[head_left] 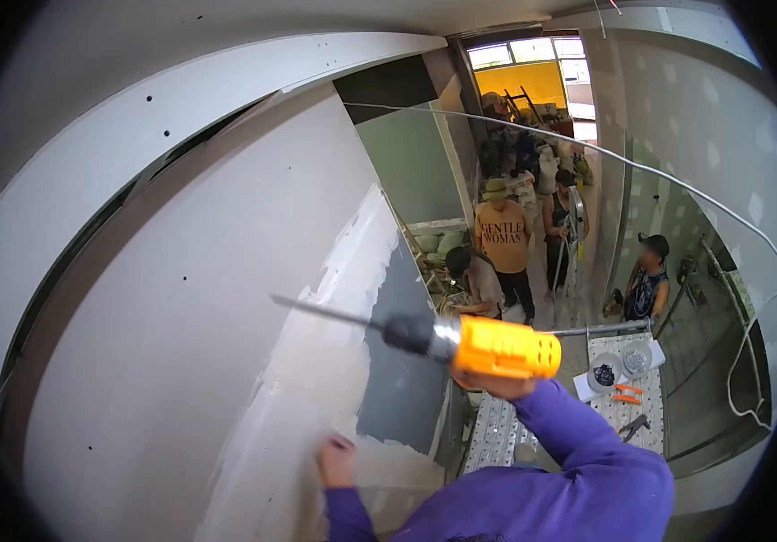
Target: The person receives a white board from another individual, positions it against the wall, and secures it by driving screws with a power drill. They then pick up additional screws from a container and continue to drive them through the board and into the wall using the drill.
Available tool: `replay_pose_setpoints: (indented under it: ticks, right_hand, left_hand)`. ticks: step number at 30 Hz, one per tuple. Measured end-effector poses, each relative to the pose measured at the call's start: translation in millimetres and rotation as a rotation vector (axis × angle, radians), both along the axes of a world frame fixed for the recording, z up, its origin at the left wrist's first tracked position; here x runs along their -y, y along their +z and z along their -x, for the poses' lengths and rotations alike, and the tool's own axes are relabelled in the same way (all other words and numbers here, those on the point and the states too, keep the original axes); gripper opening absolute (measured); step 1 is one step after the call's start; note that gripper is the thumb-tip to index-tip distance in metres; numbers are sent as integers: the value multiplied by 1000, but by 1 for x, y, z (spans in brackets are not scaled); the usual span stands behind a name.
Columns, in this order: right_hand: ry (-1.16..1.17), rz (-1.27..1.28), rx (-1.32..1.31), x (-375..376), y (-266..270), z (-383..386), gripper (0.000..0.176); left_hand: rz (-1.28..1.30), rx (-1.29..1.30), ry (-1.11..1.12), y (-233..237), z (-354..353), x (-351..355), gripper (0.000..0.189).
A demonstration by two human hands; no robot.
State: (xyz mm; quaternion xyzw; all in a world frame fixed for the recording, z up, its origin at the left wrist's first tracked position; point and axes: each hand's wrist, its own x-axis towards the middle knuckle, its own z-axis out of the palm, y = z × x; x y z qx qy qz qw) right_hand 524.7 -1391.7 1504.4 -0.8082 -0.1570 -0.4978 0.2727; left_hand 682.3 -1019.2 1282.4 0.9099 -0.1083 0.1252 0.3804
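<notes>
My right hand [501,383] is wrapped round the grip of an orange and black power drill [507,347], held up in front of the wall. Its long thin bit [325,312] points left across the pale wall panel [181,298]. Lower down, my left hand [337,459] is close to the panel with its fingers curled; whether it holds something small cannot be made out. Both arms are in purple sleeves. White filler [316,334] covers a seam beside a grey patch [400,379].
Below right is a perforated metal platform [605,420] with two tubs [603,371], orange-handled pliers [628,394] and a dark tool [634,426]. Several people stand on the floor beyond, near a ladder [572,262]. A white cable [650,169] hangs across the upper right.
</notes>
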Motion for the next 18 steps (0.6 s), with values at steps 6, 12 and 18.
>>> replay_pose_setpoints:
  ticks: [6,12,18]
  right_hand:
    - [280,-224,-633,-21,-116,29,34]
    - [591,-411,-949,-27,-123,6,36]
    - [1177,-573,-764,-39,-149,-58,34]
  left_hand:
    - [-194,-505,-3,-160,135,-59,21]
    - [1015,-873,319,-95,112,-71,28]
    - [1984,-1045,-25,14,82,-75,33]
